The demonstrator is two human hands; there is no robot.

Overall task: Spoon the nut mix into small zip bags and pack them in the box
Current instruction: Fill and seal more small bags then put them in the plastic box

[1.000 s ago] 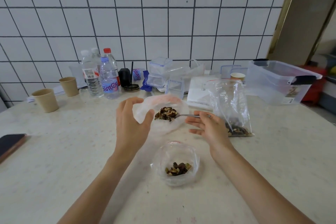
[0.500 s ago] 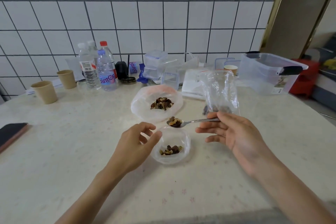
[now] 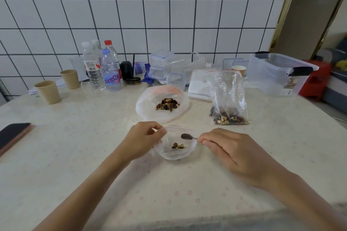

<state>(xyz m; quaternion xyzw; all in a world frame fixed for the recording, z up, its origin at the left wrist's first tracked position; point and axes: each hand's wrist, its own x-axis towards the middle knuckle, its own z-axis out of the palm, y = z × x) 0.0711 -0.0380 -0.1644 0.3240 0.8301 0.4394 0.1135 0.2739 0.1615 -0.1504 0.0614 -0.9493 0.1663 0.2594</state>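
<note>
Soft, even daylight, brighter to the right of the hands. Shadows are faint. Wide-angle bending curves the wall tiles (image 3: 131,13); the near edge blurs.

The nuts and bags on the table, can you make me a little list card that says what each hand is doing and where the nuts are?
left hand: pinches the rim of the small bag, holding it open
right hand: holds the spoon over the small bag
small bag: a few nuts inside
big open bag: nut pile, behind the small bag
zip bag: upright, nuts at bottom, to the right
clear box: back right
</note>
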